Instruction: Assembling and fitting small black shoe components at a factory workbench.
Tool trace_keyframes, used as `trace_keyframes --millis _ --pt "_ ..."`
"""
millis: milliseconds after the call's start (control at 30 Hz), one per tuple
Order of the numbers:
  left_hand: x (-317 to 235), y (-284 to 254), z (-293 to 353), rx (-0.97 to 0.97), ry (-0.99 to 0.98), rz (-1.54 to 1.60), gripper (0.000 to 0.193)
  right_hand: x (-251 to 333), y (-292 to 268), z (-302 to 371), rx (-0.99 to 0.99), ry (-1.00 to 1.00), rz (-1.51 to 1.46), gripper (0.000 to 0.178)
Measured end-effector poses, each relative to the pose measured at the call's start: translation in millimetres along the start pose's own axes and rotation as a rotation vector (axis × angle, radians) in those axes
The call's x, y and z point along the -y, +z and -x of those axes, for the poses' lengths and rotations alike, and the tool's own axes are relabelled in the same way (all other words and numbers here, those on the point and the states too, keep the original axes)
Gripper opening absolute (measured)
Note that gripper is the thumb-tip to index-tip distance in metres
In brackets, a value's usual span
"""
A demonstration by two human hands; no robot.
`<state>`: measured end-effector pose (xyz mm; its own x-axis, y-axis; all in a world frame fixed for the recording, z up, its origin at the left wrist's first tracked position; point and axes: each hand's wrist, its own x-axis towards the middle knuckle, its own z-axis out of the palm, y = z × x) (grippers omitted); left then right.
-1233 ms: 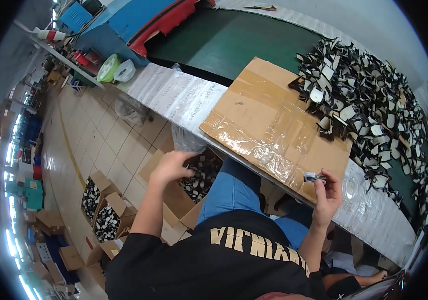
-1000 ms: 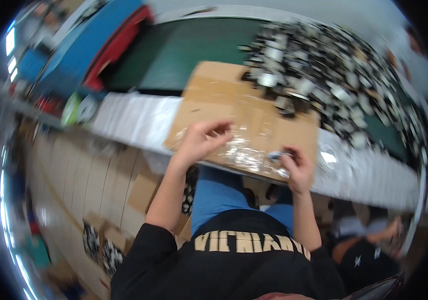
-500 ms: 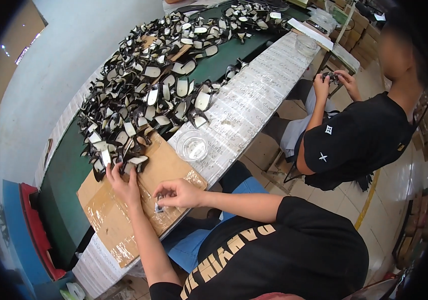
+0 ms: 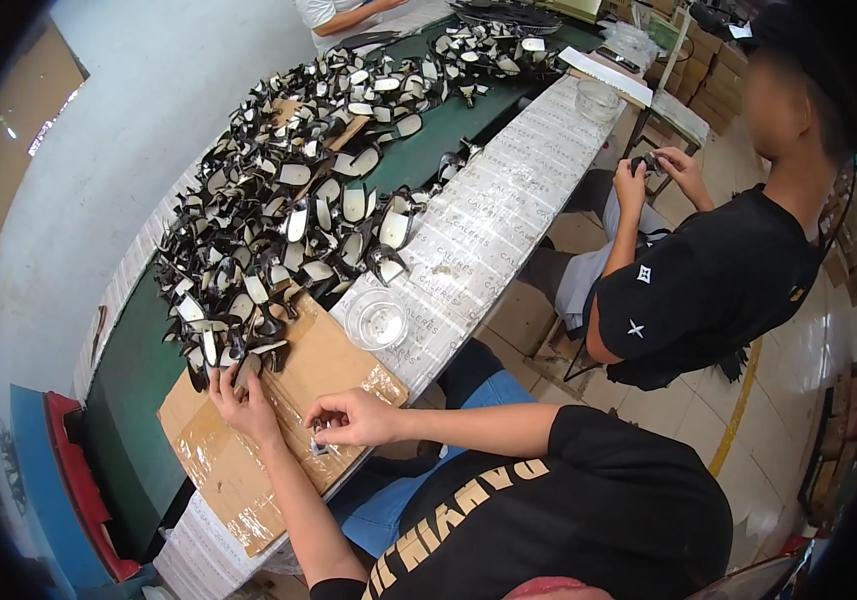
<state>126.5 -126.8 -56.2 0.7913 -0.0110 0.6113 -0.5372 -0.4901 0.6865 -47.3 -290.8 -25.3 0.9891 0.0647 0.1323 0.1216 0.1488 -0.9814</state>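
At the near end of a heap of black shoe heels with pale inner faces, my left hand has its thumb and fingers around one heel. That heel is partly covered by my fingers. Over the cardboard sheet, my right hand is closed in a pinch. A small grey-blue piece pokes out below its fingertips, too small and covered to name.
A clear round dish stands beyond the cardboard, on the paper-covered table edge. To the right, a seated co-worker handles a small dark item. Another person is at the far end. A red-and-blue box borders the left.
My view has shifted slightly, so the scene sits lower and more of the far person shows. Both my hands stay nearly where they were on the cardboard and at the heap's edge.
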Motion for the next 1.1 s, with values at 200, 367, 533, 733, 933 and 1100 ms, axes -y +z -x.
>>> trace_keyframes --millis 200,367,533,733,933,1100 --pt "19.5 -4.7 1.1 -0.052 -0.165 0.271 0.026 2.0 9.2 -1.9 -0.041 0.002 0.019 0.024" --pt "31.1 -14.5 -1.9 -0.135 -0.568 0.581 0.031 3.6 9.0 -16.1 -0.067 -0.058 0.229 0.026" --pt "96.1 -47.7 -18.0 -0.198 -0.775 0.968 0.033 -7.9 18.9 -28.0 -0.176 -0.056 0.14 0.024" --pt "53.4 -103.6 -6.6 -0.082 -1.07 1.6 0.028 -9.0 6.7 -30.5 -0.315 -0.052 0.121 0.021" --pt "18.9 -138.8 45.7 0.158 -0.881 1.88 0.032 -6.9 13.9 -31.3 -0.246 0.046 0.178 0.024" --pt "-20.3 -148.9 62.9 0.21 -0.74 1.694 0.062 -5.2 13.7 -30.7 -0.233 0.068 0.161 0.023"
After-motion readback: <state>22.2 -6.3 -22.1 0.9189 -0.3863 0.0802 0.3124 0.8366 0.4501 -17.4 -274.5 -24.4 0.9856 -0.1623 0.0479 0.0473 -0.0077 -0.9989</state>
